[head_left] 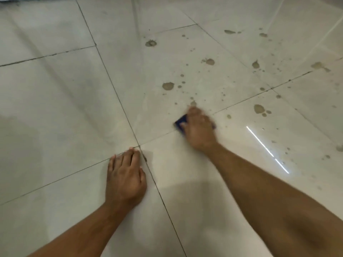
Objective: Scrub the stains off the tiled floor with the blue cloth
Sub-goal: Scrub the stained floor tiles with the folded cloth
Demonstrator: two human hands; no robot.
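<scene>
So the blue cloth [181, 123] is down on the tiled floor [65, 108], sitting right at a grout line [157, 136] where two of the pale tiles meet, and most of it is hidden under the right hand [199, 127]. Only a dark blue corner pokes out on the thumb side, plus a tiny sliver on the far side of the hand. That hand lies on top of the cloth, thumb on the exposed corner, but it's blurry enough that I honestly can't tell if the fingers are flat or curled around the fabric. Just past the fingertips there's a small brownish stain [193, 103], nearly touching them. Further out the tiles are spattered with more brown stains: a big blotch [168, 86] up and to the left of the hand, another [259, 108] off to the right, one [209, 61] further up, and loads of little dots scattered between them. The left hand [126, 175] is well apart from the cloth, planted flat on the floor with fingers straight and together, holding nothing, its fingertips right at the spot where four tiles meet. A bright streak of reflected light [267, 149] shines on the glossy tile to the right of the right forearm.
</scene>
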